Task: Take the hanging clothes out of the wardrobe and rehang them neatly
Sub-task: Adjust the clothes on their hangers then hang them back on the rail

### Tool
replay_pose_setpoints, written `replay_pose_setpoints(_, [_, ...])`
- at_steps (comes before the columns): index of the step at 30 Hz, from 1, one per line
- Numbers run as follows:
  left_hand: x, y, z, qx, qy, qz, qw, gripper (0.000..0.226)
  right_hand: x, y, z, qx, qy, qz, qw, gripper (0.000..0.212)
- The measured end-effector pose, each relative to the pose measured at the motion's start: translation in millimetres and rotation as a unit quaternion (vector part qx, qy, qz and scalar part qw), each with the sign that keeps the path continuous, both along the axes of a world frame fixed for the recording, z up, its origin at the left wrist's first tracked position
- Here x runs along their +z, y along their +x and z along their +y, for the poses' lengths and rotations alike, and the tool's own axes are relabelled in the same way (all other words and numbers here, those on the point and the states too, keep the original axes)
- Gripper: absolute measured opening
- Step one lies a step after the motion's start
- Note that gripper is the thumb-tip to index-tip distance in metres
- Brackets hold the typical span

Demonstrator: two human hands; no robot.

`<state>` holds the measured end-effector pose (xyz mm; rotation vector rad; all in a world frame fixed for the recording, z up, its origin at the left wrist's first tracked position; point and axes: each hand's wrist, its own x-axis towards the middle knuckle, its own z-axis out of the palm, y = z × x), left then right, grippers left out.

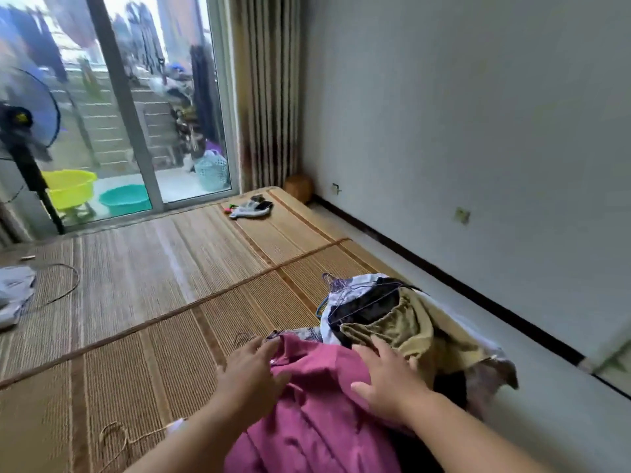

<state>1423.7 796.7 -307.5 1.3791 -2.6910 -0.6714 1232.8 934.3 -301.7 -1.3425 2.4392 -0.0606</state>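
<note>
A heap of clothes on hangers lies on the straw mat [143, 302] at the lower right. A magenta garment [317, 411] is on top nearest me. Behind it lie an olive-green garment [406, 326], a black piece [368, 307] and white fabric, with wire hangers [336, 285] sticking out at the far end. My left hand [252, 373] rests flat on the magenta garment's left edge with its fingers spread. My right hand [389, 380] lies on the magenta cloth where it meets the olive garment, fingers straight. No wardrobe is in view.
A standing fan [24, 131] is at the far left by the sliding glass door [136, 107]. Small items and a cloth [251, 208] lie at the mat's far end. Grey cloth [13, 291] and a cable lie at left. The white wall [478, 131] runs along the right.
</note>
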Motion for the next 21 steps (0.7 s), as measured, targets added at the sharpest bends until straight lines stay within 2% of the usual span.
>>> replay_pose_setpoints(4, [1.9,-79.0,45.5,-0.027,-0.006,-0.005,1.0,0.067,5.1,-77.5,51.9,-0.045,-0.024,-0.011,0.999,0.067])
replay_pose_setpoints(10, [-11.6,-209.0,119.4,-0.033,0.0,-0.002,0.999,0.066,7.0,-203.2,134.2,0.073,0.038,0.072,0.994,0.069])
replay_pose_setpoints(12, [-17.8,-235.6,135.4,-0.045,-0.002,-0.017,0.999,0.066,13.0,-231.4,151.1,0.079,0.045,0.076,0.993,0.069])
replay_pose_setpoints(16, [-21.3,-277.2,146.4,-0.051,-0.013,-0.02,0.998,0.064,18.4,-275.3,157.6,0.073,0.024,0.059,0.995,0.068])
replay_pose_setpoints(21, [-34.6,-319.9,129.5,-0.018,-0.008,-0.018,1.0,0.064,-3.6,-316.1,122.8,0.086,0.018,0.038,0.995,0.065])
